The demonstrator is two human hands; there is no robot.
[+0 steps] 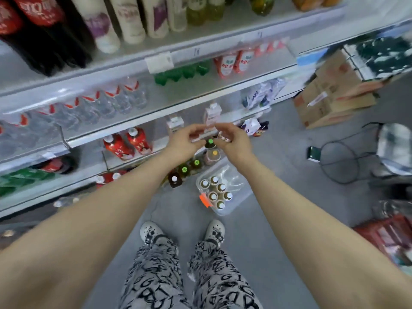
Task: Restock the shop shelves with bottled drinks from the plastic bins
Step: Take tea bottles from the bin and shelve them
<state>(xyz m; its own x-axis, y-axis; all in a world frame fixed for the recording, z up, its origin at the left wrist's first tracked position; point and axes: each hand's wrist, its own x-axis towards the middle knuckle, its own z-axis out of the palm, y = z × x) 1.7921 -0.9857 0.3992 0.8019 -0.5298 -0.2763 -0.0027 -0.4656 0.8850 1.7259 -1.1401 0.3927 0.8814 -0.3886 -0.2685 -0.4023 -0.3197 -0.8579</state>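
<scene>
Head view: your left hand [185, 139] and right hand [231, 139] pinched something small, unidentifiable; bin [231, 210] bottles [215, 192] looked rigid, weighty — grip mid-body

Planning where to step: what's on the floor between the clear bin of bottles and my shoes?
In the head view, only bare grey floor shows between the clear bin and the shoes; nothing lies there.
</scene>
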